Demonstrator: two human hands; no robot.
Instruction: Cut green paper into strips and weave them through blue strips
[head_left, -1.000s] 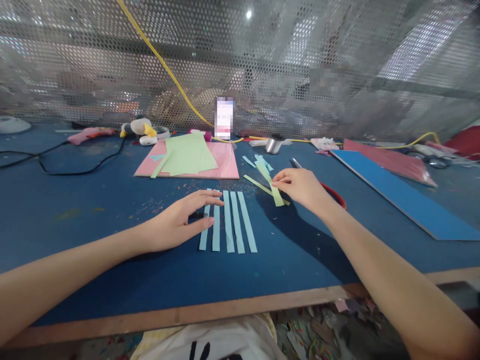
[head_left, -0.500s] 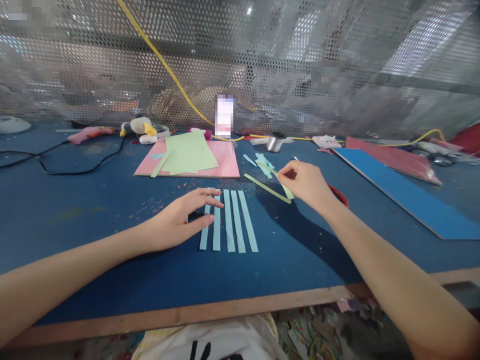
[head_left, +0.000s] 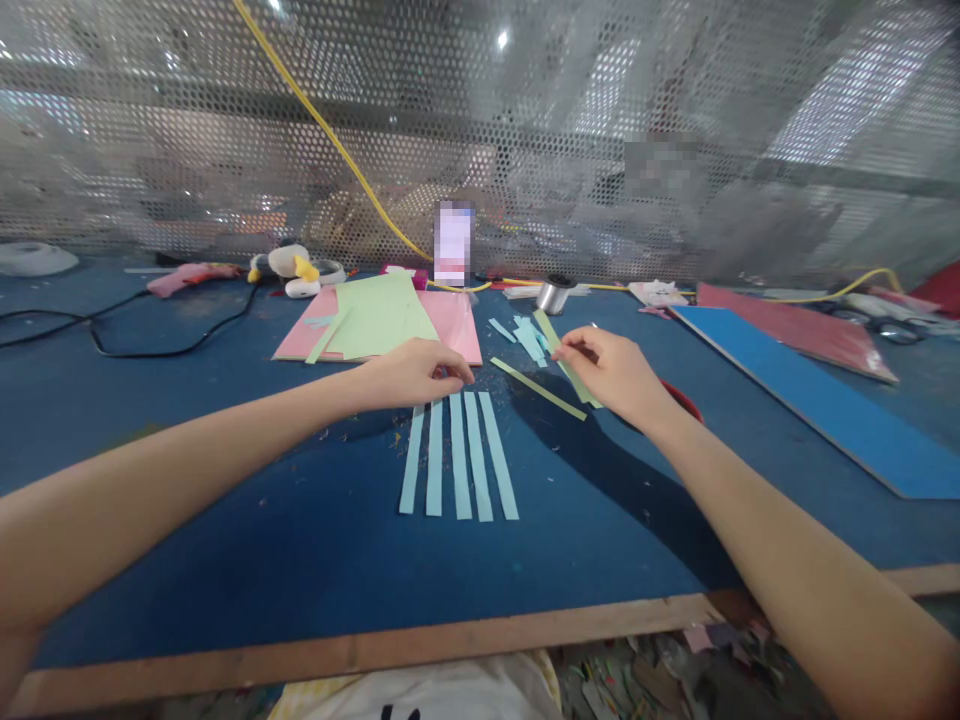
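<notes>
Hands (head_left: 411, 372) — green strip (head_left: 545, 328) in right (head_left: 619, 372)

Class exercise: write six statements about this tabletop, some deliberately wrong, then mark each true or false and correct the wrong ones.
1. The right hand holds a green strip. True.
2. The row of pale blue strips has seven strips. False: it has five.
3. A second green strip lies on the table. True.
4. The blue board lies left of both hands. False: it lies to their right.
5. The silver spool is farther from the person than the row. True.
6. The green paper lies under the pink sheet. False: it lies on top.
</notes>
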